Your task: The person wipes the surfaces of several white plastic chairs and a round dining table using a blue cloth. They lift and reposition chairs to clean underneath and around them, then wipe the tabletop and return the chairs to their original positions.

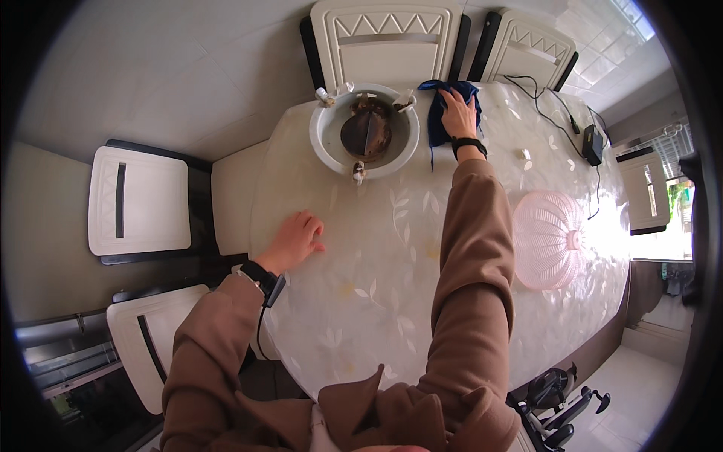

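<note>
At the far edge of the table, my right hand [460, 117] lies on a crumpled dark blue cloth [438, 125], fingers slightly apart and thumb side towards the basin. A thin strap or cord trails from the cloth. My left hand [295, 240] holds nothing; it is above the table's left part, fingers loosely curled and thumb apart from them. Left of the cloth stands a round grey-white basin [319, 144] with a dark, stained interior and a divided brown-black disc [366, 134] inside. Three small rim pieces, partly wrapped in white, sit around it.
The oval table [361, 265] has a leaf-patterned cover. A pink ribbed mesh dome [545, 240] sits on the right, near strong glare. A black power adapter [592, 145] and its cables lie at the back right. White chairs [141, 200] surround the table. A cable hangs from my left wrist device [273, 290].
</note>
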Demonstrator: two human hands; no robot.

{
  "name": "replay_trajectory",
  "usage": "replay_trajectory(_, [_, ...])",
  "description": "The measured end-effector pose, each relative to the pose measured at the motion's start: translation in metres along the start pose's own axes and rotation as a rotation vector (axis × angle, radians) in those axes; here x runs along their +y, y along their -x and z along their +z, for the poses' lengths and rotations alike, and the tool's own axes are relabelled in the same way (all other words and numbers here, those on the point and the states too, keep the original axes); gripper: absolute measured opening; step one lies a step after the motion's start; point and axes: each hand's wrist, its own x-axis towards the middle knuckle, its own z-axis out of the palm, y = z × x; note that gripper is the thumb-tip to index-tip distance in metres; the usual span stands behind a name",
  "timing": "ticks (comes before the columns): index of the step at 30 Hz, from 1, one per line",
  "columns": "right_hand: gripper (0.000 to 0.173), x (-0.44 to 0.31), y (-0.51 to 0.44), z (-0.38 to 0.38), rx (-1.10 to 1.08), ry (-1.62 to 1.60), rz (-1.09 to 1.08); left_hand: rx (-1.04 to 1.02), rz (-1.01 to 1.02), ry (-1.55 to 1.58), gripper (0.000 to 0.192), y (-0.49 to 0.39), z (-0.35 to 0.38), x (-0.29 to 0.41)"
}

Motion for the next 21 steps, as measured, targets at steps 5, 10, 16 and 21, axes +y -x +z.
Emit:
replay_trajectory(5, [0.029, -0.011, 0.067, -0.046, -0.095, -0.234, -0.149, -0.013, -0.028, -0.1, 0.038, -0.001, 0.008, -0.006])
replay_trajectory(10, [0.036, -0.059, 0.237, -0.124, -0.268, -0.501, -0.263, -0.062, -0.055, -0.096, 0.038, -0.005, 0.007, -0.008])
replay_trajectory(16, [0.039, -0.054, 0.485, -0.259, -0.531, -0.527, -0.237, -0.116, -0.022, -0.145, 0.037, -0.011, 0.005, -0.014])
replay_trajectory(21, [0.038, 0.089, 0.547, -0.313, -0.174, -0.17, 0.328, -0.207, -0.131, -0.244, 0.033, -0.016, -0.001, 0.022])
